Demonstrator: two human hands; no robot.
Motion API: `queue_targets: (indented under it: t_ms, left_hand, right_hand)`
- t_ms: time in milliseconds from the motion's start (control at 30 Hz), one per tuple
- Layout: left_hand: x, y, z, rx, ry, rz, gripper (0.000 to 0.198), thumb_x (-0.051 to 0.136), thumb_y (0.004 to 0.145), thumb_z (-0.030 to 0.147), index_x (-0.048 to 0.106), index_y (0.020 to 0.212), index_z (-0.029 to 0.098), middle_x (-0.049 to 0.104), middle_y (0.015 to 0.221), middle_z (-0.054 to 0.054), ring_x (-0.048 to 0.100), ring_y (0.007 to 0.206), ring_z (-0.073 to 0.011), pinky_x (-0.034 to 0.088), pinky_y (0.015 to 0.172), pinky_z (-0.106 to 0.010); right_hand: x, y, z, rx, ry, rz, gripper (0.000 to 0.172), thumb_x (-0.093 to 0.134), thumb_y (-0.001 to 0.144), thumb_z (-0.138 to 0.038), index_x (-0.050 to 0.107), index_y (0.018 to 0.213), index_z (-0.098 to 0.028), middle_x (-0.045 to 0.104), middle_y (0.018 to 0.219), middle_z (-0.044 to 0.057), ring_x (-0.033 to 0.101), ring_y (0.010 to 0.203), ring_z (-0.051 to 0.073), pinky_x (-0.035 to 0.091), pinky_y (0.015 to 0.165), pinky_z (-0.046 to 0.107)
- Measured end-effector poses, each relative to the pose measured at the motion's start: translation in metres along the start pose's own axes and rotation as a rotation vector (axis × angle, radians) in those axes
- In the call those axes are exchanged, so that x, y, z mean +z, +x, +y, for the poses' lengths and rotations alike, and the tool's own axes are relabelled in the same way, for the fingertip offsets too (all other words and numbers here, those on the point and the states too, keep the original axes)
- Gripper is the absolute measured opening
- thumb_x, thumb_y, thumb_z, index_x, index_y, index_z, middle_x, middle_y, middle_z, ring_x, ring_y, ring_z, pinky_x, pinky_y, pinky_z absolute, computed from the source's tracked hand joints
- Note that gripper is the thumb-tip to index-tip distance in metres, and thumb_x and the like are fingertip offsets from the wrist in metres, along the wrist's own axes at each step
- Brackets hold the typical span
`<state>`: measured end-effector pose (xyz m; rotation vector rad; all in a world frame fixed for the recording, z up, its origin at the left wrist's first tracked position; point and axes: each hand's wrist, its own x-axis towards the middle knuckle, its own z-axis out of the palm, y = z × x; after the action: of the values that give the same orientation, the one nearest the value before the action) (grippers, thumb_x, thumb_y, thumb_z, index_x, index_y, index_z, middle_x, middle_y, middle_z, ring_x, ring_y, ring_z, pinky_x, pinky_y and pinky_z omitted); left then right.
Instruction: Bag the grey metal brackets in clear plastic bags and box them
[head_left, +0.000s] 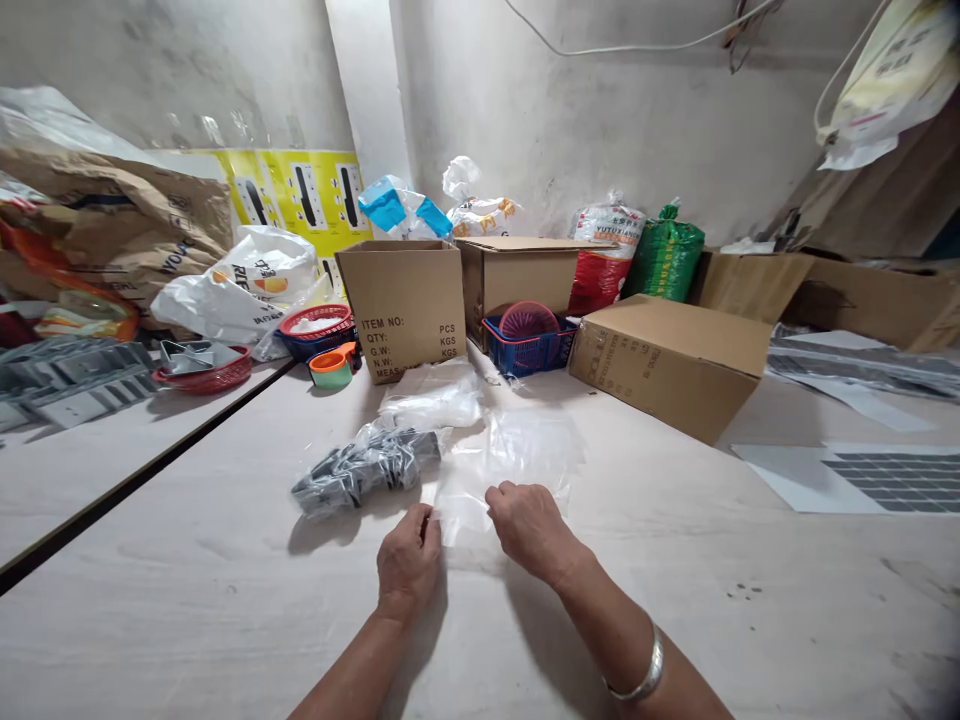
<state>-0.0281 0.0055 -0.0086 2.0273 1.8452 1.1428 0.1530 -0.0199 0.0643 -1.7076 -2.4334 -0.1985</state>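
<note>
White is our bench [675, 620], with brown cardboard boxes [671, 365] at twelve o'clock. A clear plastic bag [502, 470] lies before us, and our left hand [409, 560] and right hand [532, 530] pinch its near edge. Bagged gray parts [367, 470] sit just beside it at eleven o'clock.

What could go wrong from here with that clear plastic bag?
The thin clear plastic bag lies flat under the left hand and right hand, so it may slip or tear. The grey parts in a clear bag lie right beside it and might get nudged, possibly tangling the plastic.
</note>
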Motion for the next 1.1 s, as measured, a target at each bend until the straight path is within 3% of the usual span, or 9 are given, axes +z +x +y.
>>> queue_targets:
  t_ms: [200,267,433,667,900,1100]
  left_hand:
    - [0.001,0.0,-0.003,0.111,-0.185,0.122,0.017,0.044,0.083,0.03,0.056,0.083,0.018,0.063,0.075,-0.002,0.057,0.065,-0.0143,0.042,0.063,-0.024]
    - [0.001,0.003,0.001,0.143,-0.196,0.114,0.018,0.043,0.084,0.031,0.056,0.081,0.019,0.062,0.073,-0.002,0.056,0.064,-0.0138,0.041,0.063,-0.024]
    - [0.004,0.02,0.019,0.175,-0.052,0.043,0.022,0.039,0.085,0.029,0.055,0.075,0.019,0.06,0.066,-0.001,0.053,0.058,-0.0129,0.037,0.058,-0.023]
    - [0.018,0.033,0.012,0.112,0.109,-0.06,0.022,0.037,0.084,0.025,0.054,0.073,0.018,0.06,0.066,-0.003,0.055,0.061,-0.0149,0.036,0.06,-0.025]
    - [0.021,0.028,0.003,0.071,0.016,-0.051,0.015,0.042,0.081,0.023,0.057,0.083,0.019,0.062,0.074,-0.002,0.057,0.068,-0.0162,0.039,0.064,-0.026]
    - [0.019,0.025,0.001,0.197,-0.028,0.039,0.025,0.046,0.081,0.026,0.055,0.103,0.016,0.061,0.096,-0.009,0.059,0.073,-0.0175,0.044,0.068,-0.029]
  right_hand:
    - [-0.008,0.002,-0.004,-0.084,-0.075,0.202,0.018,0.041,0.081,-0.002,0.053,0.083,-0.016,0.057,0.077,0.004,0.051,0.068,0.015,0.027,0.059,0.027]
    - [-0.013,0.002,-0.006,-0.093,-0.087,0.234,0.017,0.041,0.082,-0.004,0.053,0.083,-0.016,0.057,0.078,0.004,0.051,0.069,0.016,0.027,0.061,0.028]
    - [-0.02,0.008,-0.005,-0.002,-0.116,0.112,0.018,0.043,0.078,-0.001,0.051,0.078,-0.017,0.057,0.075,0.003,0.053,0.064,0.015,0.026,0.055,0.028]
    - [0.014,0.013,0.006,0.179,-0.096,0.063,0.016,0.047,0.077,-0.003,0.052,0.076,-0.018,0.058,0.072,0.001,0.055,0.06,0.013,0.021,0.051,0.026]
    - [0.035,0.005,0.01,0.18,0.037,0.162,0.012,0.045,0.086,-0.014,0.052,0.078,-0.018,0.056,0.072,0.0,0.051,0.062,0.011,0.024,0.053,0.025]
    - [0.038,0.005,-0.002,0.127,0.075,0.238,0.015,0.043,0.087,-0.016,0.052,0.076,-0.018,0.054,0.07,0.0,0.047,0.059,0.012,0.023,0.055,0.026]
